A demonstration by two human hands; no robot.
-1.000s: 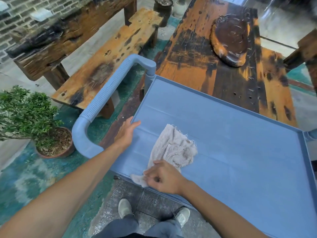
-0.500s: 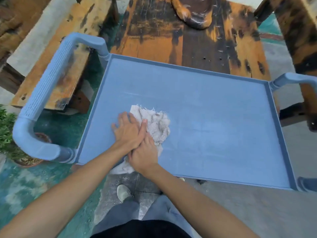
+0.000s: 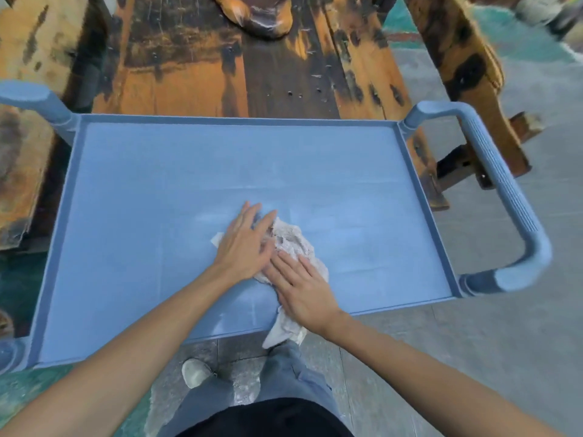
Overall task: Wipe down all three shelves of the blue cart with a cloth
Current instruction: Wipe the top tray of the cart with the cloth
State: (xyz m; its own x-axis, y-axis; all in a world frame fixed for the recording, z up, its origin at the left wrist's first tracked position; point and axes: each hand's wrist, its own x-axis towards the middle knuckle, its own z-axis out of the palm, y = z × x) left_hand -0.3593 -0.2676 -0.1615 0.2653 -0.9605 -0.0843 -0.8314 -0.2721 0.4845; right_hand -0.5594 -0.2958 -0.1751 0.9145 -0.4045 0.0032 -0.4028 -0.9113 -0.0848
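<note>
The blue cart's top shelf (image 3: pixel 151 190) fills the middle of the head view, a flat tray with a low rim. A crumpled off-white cloth (image 3: pixel 291 242) lies near its middle front, one corner hanging over the front rim. My left hand (image 3: pixel 244 244) presses flat on the cloth's left part, fingers spread. My right hand (image 3: pixel 299 287) lies flat on its near part, just right of the left hand. Both palms hold the cloth down on the shelf. The two lower shelves are hidden under the top one.
A ribbed blue handle (image 3: pixel 501 197) loops off the cart's right end; another handle (image 3: pixel 34 102) shows at the left. A dark, worn wooden table (image 3: pixel 227 67) stands right behind the cart, with wooden benches on both sides. My legs and a shoe (image 3: pixel 195 372) are below the front rim.
Both hands and the cloth have slid rightward along the shelf toward its middle. The view has swung right, so the right handle is now in full sight. A second ago, the left hand was off the cloth.
</note>
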